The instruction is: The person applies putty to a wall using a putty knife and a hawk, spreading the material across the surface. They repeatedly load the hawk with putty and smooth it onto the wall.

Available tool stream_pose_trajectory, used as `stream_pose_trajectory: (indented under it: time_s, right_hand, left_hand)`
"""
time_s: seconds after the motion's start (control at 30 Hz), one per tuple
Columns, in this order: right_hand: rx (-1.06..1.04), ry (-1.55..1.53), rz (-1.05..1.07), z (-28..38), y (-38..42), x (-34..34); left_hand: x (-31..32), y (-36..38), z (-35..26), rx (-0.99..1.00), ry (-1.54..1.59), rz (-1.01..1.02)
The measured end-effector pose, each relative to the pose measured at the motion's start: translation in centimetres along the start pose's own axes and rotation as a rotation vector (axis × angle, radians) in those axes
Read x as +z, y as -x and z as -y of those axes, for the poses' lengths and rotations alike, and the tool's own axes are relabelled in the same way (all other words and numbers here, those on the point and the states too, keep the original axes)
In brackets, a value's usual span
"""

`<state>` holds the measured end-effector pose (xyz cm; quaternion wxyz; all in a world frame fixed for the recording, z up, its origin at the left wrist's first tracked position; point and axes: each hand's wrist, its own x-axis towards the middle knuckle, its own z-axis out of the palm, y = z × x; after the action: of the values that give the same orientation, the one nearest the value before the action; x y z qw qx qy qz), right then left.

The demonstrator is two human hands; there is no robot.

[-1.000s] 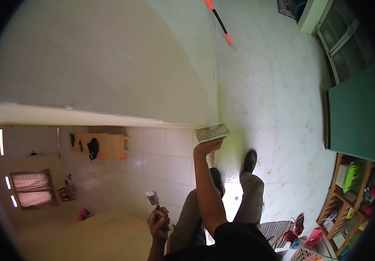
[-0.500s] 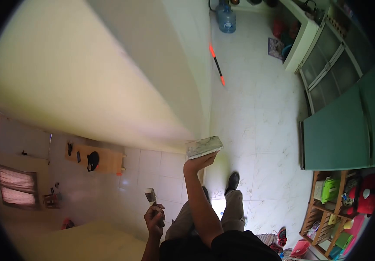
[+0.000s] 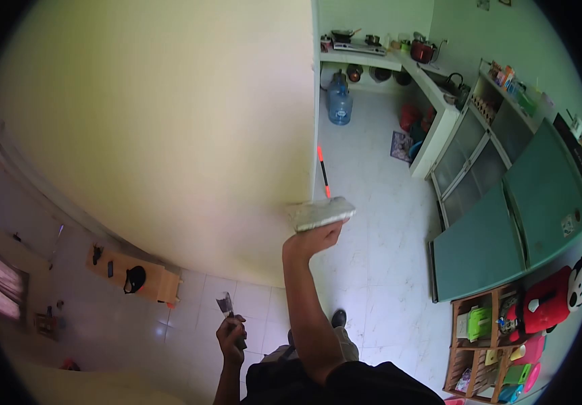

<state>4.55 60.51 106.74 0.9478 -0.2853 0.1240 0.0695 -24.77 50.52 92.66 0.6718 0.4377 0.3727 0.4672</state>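
Observation:
My right hand [image 3: 316,237] is raised in front of me at the corner of the cream wall [image 3: 223,148]. Its fingers are closed on a plaster float [image 3: 322,214], a flat rectangular tool smeared with pale material. The float's left end is close to the wall; whether it touches cannot be made out. Lower and to the left, my left hand [image 3: 232,335] grips a putty knife [image 3: 225,305] by its handle, blade pointing up. Whitish residue marks the blade.
Beyond the wall's edge an orange-and-black pole [image 3: 324,172] lies on the tiled floor, near a blue water jug [image 3: 340,101]. On the right stand a green fridge [image 3: 473,243] and a wooden shelf [image 3: 487,341]. A low wooden table [image 3: 159,282] is at left.
My view has tilted up, showing more of the kitchen and fridge. Both hands still hold their tools. The float has tilted a little, and the putty knife's blade has turned.

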Motion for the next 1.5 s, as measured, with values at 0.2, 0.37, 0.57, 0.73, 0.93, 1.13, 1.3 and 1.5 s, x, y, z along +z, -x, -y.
stream_pose_trajectory:
  time_s: [0.2,0.37,0.57,0.73,0.93,1.13,1.3,1.5]
  right_hand:
    - [-0.161,-0.159,0.178,9.8,0.0,8.3]
    - [-0.416,-0.310,0.434,21.0,0.4,11.4]
    - [0.231,-0.318,0.718,24.5,-5.7,0.8]
    - [0.230,-0.031,0.638,22.4,-7.1,-0.3]
    - [-0.436,0.155,0.979,26.3,-5.2,10.3]
    - [-1.189,0.534,1.471,31.2,-0.7,21.3]
    - [-1.675,0.606,1.704,29.3,4.0,23.8]
    - [-1.771,0.878,1.824,20.1,5.4,21.4]
  left_hand:
    - [1.9,1.9,0.3,0.091,0.069,0.032]
    - [2.0,3.9,1.0,0.209,0.101,0.104]
    - [1.5,4.5,2.3,0.114,0.132,0.061]
    - [1.2,3.5,2.7,0.041,0.087,0.102]
    - [2.5,2.7,2.9,0.063,0.091,0.124]
    - [3.1,2.5,3.3,0.180,0.098,0.082]
    - [4.1,2.2,4.6,0.246,0.121,-0.001]
    - [3.3,0.7,6.7,0.266,0.198,-0.056]
